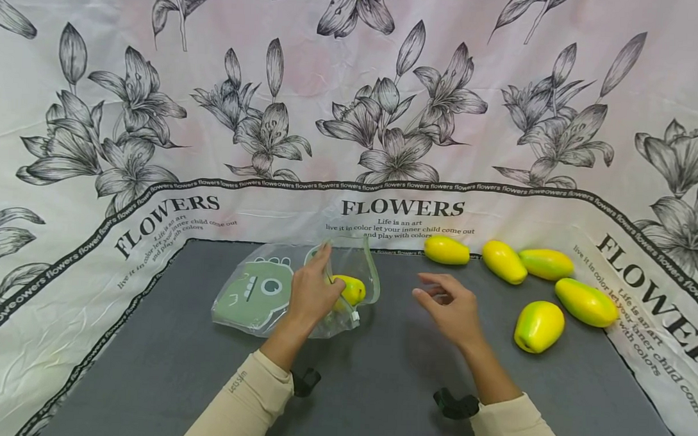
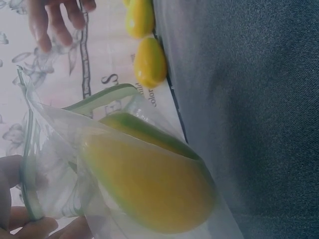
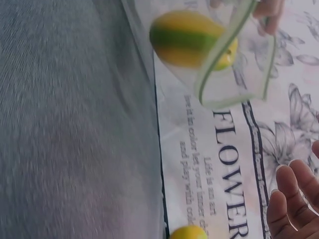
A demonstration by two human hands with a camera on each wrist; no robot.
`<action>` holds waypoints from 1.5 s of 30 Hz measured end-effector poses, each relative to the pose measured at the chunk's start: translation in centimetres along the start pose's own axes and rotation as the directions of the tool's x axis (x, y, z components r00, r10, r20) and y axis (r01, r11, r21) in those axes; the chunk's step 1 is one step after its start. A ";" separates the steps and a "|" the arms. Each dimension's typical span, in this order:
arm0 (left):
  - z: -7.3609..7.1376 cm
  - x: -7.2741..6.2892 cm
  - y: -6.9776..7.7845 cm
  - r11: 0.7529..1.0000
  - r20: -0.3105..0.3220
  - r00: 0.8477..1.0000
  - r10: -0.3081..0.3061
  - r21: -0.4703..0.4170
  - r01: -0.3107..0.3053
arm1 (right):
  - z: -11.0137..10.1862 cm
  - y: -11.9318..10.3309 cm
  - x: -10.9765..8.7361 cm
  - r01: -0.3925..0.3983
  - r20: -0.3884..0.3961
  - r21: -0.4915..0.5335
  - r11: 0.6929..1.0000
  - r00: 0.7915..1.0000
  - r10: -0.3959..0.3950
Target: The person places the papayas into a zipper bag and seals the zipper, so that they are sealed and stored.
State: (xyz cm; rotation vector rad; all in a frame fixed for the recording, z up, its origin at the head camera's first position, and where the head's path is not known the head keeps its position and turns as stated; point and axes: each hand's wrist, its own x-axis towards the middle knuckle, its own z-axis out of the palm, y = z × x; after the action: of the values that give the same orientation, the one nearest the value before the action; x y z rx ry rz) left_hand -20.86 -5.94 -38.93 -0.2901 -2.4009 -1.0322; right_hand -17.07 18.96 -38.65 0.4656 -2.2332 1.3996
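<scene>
A clear zip bag [image 1: 251,295] with a green cartoon monster face lies on the left half of the dark table, its mouth facing right. My left hand [image 1: 313,297] grips the bag at its rim; in the left wrist view its fingers [image 2: 30,229] pinch the green-edged opening. Inside, near the mouth, rests one yellow-green papaya [image 1: 355,291], seen through the plastic in both wrist views. To the right of the bag, my right hand [image 1: 454,311] hovers over the table with loosely bent fingers, holding nothing. The bag's white zip slider [image 1: 354,317] hangs at the lower corner of the mouth.
Several loose papayas lie to the right: one at the back edge [image 1: 446,250], a pair [image 1: 504,262] beside it, one near the right edge [image 1: 586,302] and the nearest one [image 1: 539,326]. A flower-printed cloth [image 1: 303,210] borders the grey table [image 1: 389,386] at the back and sides.
</scene>
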 end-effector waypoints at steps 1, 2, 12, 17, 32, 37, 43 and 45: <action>0.0 0.0 0.0 1.000 -0.004 1.000 0.002 -0.001 -0.002 | -0.3 -0.1 -0.1 -0.001 -0.006 -0.001 1.000 1.000 0.001; 0.0 0.0 -0.1 1.000 -0.008 1.000 0.004 -0.001 -0.004 | -0.7 -0.2 -0.1 -0.002 -0.013 -0.004 1.000 1.000 0.002; -0.1 0.0 -0.2 1.000 -0.012 1.000 0.016 -0.022 -0.016 | -4.1 2.7 -0.9 -0.048 -0.091 -0.076 0.996 0.995 0.041; -0.1 0.0 -0.3 1.000 -0.012 1.000 0.018 -0.026 -0.018 | -5.9 3.0 -1.5 -0.112 -0.130 -0.114 0.987 0.987 0.097; -0.1 -0.3 -0.4 0.999 -0.012 1.000 0.019 -0.039 -0.020 | -11.9 7.6 -3.3 -0.210 -0.353 -0.135 0.968 0.923 0.151; -0.2 -0.3 -0.3 0.999 -0.006 1.000 0.014 -0.040 -0.014 | -13.6 8.6 -3.5 -0.251 -0.411 -0.126 0.960 0.894 0.180; -0.3 -0.3 -0.3 0.999 0.000 1.000 0.013 -0.037 -0.013 | -14.8 10.3 -4.0 -0.340 -0.435 -0.119 0.933 0.862 0.259; -0.3 -0.3 -0.3 0.999 -0.003 1.000 0.017 -0.036 -0.017 | -15.1 10.8 -4.2 -0.364 -0.429 -0.124 0.923 0.858 0.281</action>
State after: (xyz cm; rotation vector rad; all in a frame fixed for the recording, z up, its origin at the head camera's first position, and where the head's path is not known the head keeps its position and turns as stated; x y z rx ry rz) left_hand -20.56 -6.36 -39.10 -0.3211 -2.3758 -1.0692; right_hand -16.02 37.41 -43.30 -0.2696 -2.1313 1.2608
